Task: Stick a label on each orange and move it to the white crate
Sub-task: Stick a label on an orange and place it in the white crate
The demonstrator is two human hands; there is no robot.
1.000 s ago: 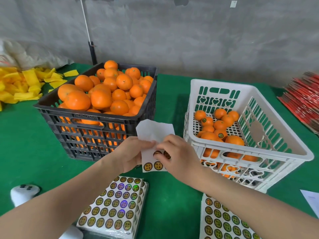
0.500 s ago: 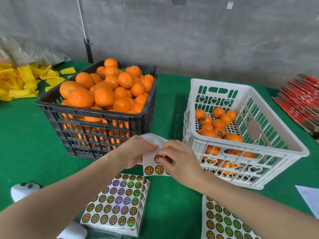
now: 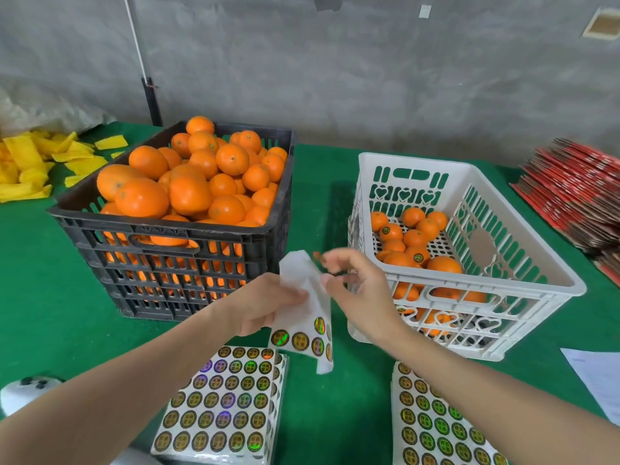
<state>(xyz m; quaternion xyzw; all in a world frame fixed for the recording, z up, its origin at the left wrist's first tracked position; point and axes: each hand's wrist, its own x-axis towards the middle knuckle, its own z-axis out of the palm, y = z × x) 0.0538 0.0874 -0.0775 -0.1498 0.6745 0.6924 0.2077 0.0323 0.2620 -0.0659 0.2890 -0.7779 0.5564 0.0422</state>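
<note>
**A:** Hands first. Where are they, and what do they hold?

**B:** Both are raised over the near middle of the green bench (image 3: 50, 297), between the two crates. The left hand (image 3: 265, 303) grips a crumpled label sheet (image 3: 303, 317), its fingers curled round the white backing. One row of round, shiny labels shows along the sheet's lower edge.

**A:** And the other?

**B:** The right hand (image 3: 359, 293) is just beside the sheet, on its right. Its fingers (image 3: 339, 260) are curled, and thumb and forefinger pinch a small dark label (image 3: 318, 256), which is blurred.

**A:** Where is the fruit?

**B:** Most of the oranges (image 3: 188, 193) are heaped in the black crate (image 3: 161, 229) on the left, piled above its rim. A smaller lot of labelled oranges (image 3: 417, 256) lies in the bottom of the white crate (image 3: 412, 161) on the right. At least two of them show a round sticker on top.

**A:** What else is on the bench?

**B:** There is a left stack of full sheets (image 3: 221, 404) and a right stack of full sheets (image 3: 436, 427) at the near edge, one below each forearm. Yellow scraps (image 3: 27, 166) lie far left and a red flat pile (image 3: 577, 196) lies far right. A white paper (image 3: 597, 374) sits at the near right edge, and a white object with dark buttons (image 3: 23, 391) sits near left.
</note>
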